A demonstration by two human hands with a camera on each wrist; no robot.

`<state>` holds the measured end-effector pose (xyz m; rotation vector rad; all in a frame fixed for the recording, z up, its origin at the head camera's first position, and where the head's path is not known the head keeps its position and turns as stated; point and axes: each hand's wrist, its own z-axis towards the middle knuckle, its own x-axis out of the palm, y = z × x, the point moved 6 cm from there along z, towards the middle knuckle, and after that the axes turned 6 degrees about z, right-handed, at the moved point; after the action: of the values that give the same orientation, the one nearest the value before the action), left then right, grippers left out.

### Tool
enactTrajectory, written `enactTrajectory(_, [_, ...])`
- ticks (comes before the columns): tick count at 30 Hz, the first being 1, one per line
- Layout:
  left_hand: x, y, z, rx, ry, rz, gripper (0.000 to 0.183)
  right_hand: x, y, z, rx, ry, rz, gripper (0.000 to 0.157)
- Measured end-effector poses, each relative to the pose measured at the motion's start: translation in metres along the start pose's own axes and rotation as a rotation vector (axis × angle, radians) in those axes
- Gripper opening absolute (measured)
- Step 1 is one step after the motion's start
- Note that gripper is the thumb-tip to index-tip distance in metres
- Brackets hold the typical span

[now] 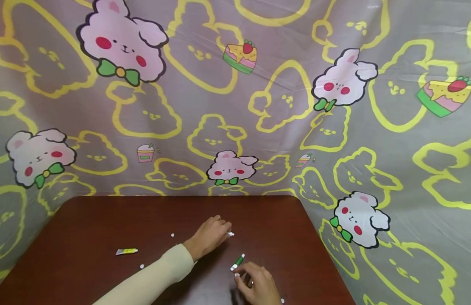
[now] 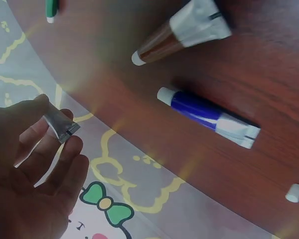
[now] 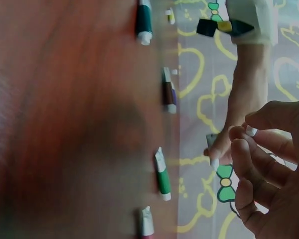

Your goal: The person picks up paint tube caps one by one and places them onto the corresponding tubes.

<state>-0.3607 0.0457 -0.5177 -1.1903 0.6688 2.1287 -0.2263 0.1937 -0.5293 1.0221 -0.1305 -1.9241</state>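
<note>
My left hand (image 1: 209, 237) pinches a small tube (image 2: 60, 121) in its fingertips, at the left of the left wrist view; the tube is silvery grey, flattened to a straight crimped end with a dark mark on it, and its white tip pokes out past my fingers at the lower middle of the head view. My right hand (image 1: 259, 284), at the bottom of that view, grasps a little white cap (image 3: 251, 131) between thumb and forefinger. Just beside that hand slants a green tube (image 1: 239, 260), its body ending in silver. Farther out, a brown tube (image 2: 162, 46) and a blue tube (image 2: 202, 112), both white-tipped, lie at the upper middle and right of the left wrist view. A yellow tube (image 1: 126, 251) lies at the head view's lower left on the red-brown table (image 1: 288, 237).
</note>
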Motion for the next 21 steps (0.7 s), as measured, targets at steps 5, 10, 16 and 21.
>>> enactTrajectory(5, [-0.011,-0.001,-0.013,0.005,-0.037,0.010,0.020,-0.005,-0.001,0.011,0.037,-0.006,0.085,0.033])
enactTrajectory(10, [-0.023,-0.001,-0.027,0.001,-0.035,0.018,0.019,-0.007,-0.001,0.018,0.074,0.012,0.082,0.031])
enactTrajectory(16, [-0.036,-0.004,-0.041,0.011,-0.057,0.004,0.018,-0.006,-0.001,0.024,0.060,0.018,0.043,0.029])
enactTrajectory(21, [-0.044,-0.008,-0.052,0.020,-0.084,-0.014,0.019,-0.004,-0.003,0.028,0.077,0.009,0.029,0.030])
